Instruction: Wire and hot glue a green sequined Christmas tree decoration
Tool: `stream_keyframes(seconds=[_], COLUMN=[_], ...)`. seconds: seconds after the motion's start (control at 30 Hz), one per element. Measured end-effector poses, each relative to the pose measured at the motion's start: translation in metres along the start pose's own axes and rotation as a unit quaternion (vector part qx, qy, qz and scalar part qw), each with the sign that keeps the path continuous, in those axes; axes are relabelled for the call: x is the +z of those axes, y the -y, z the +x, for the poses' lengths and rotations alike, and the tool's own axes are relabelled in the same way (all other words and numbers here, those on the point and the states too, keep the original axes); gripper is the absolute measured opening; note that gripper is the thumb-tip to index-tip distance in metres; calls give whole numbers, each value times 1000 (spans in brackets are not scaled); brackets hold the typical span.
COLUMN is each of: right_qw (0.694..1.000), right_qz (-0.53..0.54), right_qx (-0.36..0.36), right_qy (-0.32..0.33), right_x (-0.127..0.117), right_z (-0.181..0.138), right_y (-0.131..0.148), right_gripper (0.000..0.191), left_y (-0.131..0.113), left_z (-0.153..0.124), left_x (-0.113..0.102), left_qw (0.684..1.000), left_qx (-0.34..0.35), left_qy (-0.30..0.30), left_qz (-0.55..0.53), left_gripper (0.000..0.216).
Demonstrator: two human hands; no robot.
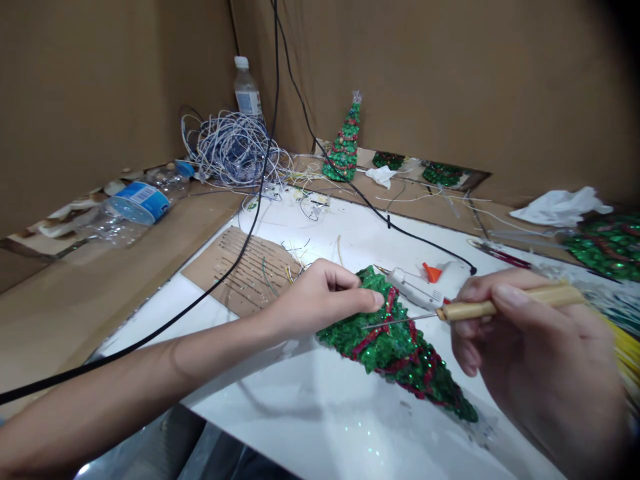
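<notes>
A small green glittery Christmas tree (395, 347) with red garland lies tilted over the white board, its tip toward the lower right. My left hand (333, 297) grips the tree near its wide base, thumb on top and the other fingers partly hidden behind it. In my right hand (535, 360) is an awl (470, 310) with a wooden handle, held between thumb and fingers. Its thin metal shaft points left across the tree, and the tip meets or overlaps the green surface; whether it pierces the tree I cannot tell.
Behind the tree lies a white glue gun (417, 290) with a black cord. Cardboard (240, 267) with wire pieces is at left. Further back are tangled wires (233, 150), plastic bottles (143, 200) and an upright decorated tree (345, 147). Another green tree (610, 247) sits at right.
</notes>
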State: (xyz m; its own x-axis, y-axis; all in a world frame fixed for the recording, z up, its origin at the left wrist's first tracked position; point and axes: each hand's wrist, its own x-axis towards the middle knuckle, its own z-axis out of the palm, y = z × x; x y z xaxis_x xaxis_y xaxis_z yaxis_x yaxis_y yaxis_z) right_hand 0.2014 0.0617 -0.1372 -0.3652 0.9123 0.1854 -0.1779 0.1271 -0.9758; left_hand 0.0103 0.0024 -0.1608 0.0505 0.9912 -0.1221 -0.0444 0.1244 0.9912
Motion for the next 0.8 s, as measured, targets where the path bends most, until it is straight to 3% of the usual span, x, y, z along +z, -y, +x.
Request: stream_keyframes(seconds=[0.2, 0.53, 0.8], right_qw=[989, 997, 999], right_qz=[-58, -43, -16], right_qx=[-5, -66, -42], right_qy=[135, 22, 13], right_x=[8, -8, -12], right_z=[-20, -22, -13], right_y=[-3, 16, 14], right_gripper=[13, 15, 14], left_y=[-1, -1, 0], left_z=[0, 0, 2], left_x=[4, 0, 0], left_qw=[1000, 999, 999], left_qx=[4, -3, -1], left_qy=[17, 31, 41], left_qz=[-8, 5, 15], left_gripper=[45, 48, 47])
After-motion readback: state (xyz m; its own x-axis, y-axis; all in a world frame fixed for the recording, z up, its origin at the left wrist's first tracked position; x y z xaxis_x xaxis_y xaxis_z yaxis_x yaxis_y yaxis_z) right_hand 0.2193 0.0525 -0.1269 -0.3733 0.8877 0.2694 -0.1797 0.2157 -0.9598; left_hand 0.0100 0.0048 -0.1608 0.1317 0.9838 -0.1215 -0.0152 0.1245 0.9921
